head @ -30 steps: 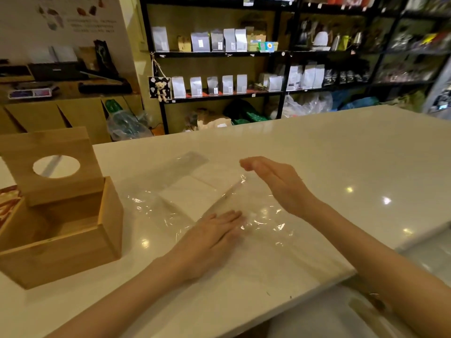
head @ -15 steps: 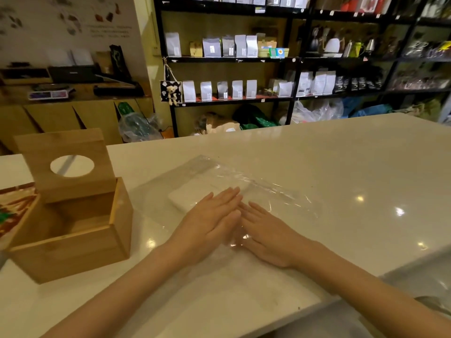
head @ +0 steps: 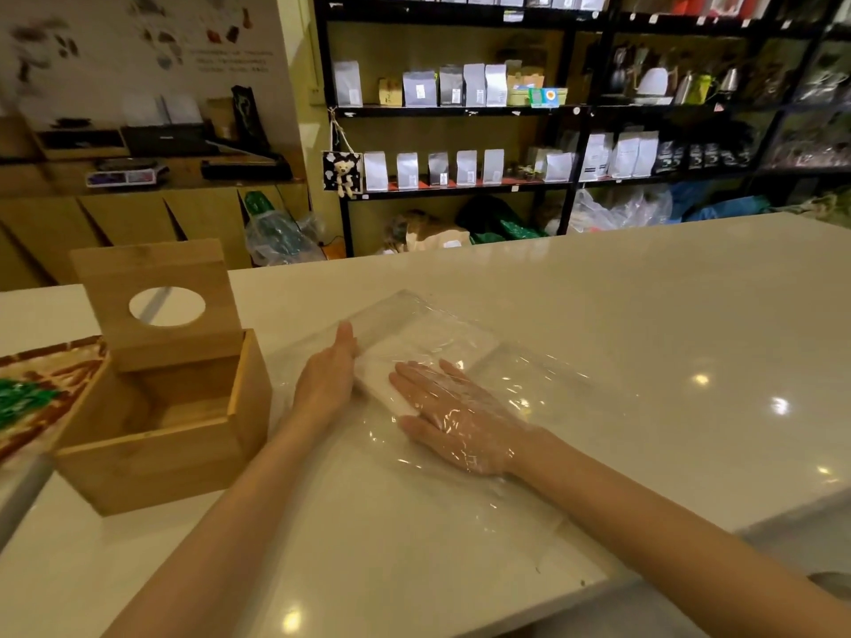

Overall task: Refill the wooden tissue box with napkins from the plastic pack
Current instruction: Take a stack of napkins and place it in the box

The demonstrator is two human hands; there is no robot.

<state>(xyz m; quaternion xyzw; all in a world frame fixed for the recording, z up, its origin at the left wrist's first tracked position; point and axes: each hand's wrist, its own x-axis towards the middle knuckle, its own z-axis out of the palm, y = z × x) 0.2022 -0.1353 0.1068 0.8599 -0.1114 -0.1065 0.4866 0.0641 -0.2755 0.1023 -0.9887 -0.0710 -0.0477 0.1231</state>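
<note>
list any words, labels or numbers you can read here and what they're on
None can be read.
Wall poster: lines of small print, too blurred.
Shelf bags: small labels, too small.
Shelf price tags: too small.
Wooden tissue box and plastic pack: no text visible.

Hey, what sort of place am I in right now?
Probably a coffee or tea shop: black metal shelves hold rows of white stand-up pouches, kettles sit higher up, and you work at a long white counter.

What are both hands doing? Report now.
Left hand: open, flat against the napkins' edge.
Right hand: open, inside the plastic pack, on the napkins.
</note>
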